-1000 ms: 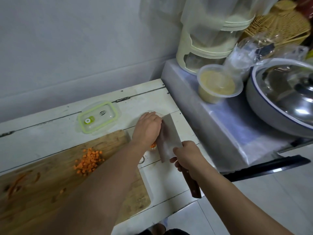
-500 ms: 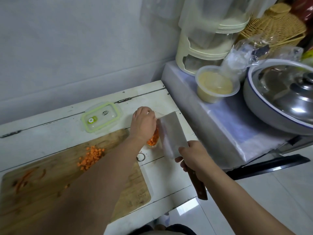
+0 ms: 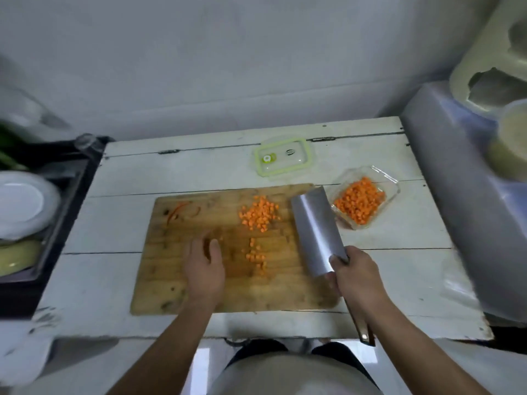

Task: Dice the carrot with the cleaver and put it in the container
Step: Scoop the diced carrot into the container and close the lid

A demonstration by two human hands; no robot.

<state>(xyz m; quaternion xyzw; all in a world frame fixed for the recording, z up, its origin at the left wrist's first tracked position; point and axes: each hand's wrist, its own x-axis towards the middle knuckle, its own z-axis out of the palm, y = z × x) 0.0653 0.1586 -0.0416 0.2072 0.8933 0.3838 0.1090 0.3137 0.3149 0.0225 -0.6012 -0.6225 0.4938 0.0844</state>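
Observation:
A wooden cutting board [image 3: 176,280] lies on the white table. A pile of diced carrot [image 3: 259,213] sits on its far part, with a thin trail of dice [image 3: 255,256] nearer me. My right hand [image 3: 356,276] grips the cleaver [image 3: 315,230] by its handle; the broad blade is tilted over the board's right edge. My left hand [image 3: 204,266] hovers over the board left of the dice, fingers relaxed, holding nothing. The glass container [image 3: 392,192] stands right of the board, partly filled with carrot dice [image 3: 359,201].
The container's green-rimmed lid [image 3: 285,158] lies behind the board. Carrot peel scraps [image 3: 178,210] rest on the board's far left. A dark rack with white plates [image 3: 22,206] is at the left. A raised grey counter [image 3: 456,178] with tubs borders the right.
Both hands came back from the glass container to the board. The left hand left the container and now hovers over the board; the cleaver moved left with the right hand. The view shifted left.

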